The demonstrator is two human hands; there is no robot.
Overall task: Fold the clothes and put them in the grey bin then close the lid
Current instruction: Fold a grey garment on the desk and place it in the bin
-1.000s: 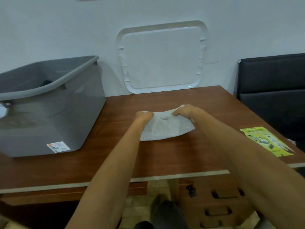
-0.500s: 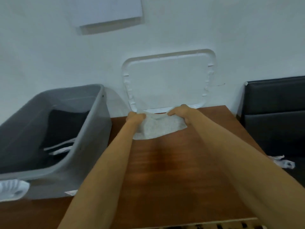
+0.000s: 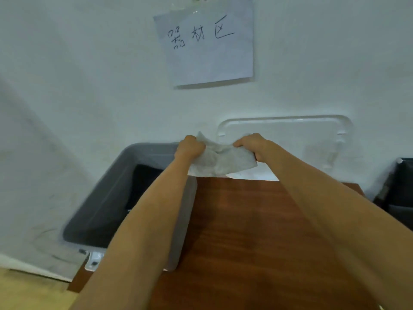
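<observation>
Head view, looking forward and down over both forearms. **Hidden or unclear:** the fingers of the left hand and the right hand curl around the top edge of a pale folded cloth and are clamped on it. Their tips are tucked out of sight behind the fabric. The left forearm crosses the bin's right wall and covers much of its opening. The right forearm covers the table's 4 o'clock portion. Motion blur softens the bin rim and the lower wall. Whether the cloth touches the bin rim cannot be told.

**Surroundings:** a brown wooden table fills the lower centre. A translucent white lid leans upright against the wall at the table's far edge, at 3 o'clock of the cloth, and the right hand overlaps its left end. A paper sheet with handwritten characters is fixed to the wall at 12 o'clock. A dark object is cut off by the frame edge at 3 o'clock. A strip of yellowish floor shows at 8 o'clock.

**Containers:** the grey bin stands at the table's left side, at 9 o'clock of the table, open on top. A white label sits on its near end. Its interior is dark; something black lies inside, too shadowed to identify. The cloth hangs stretched between the two hands near the bin's far right corner, between bin and lid.
</observation>
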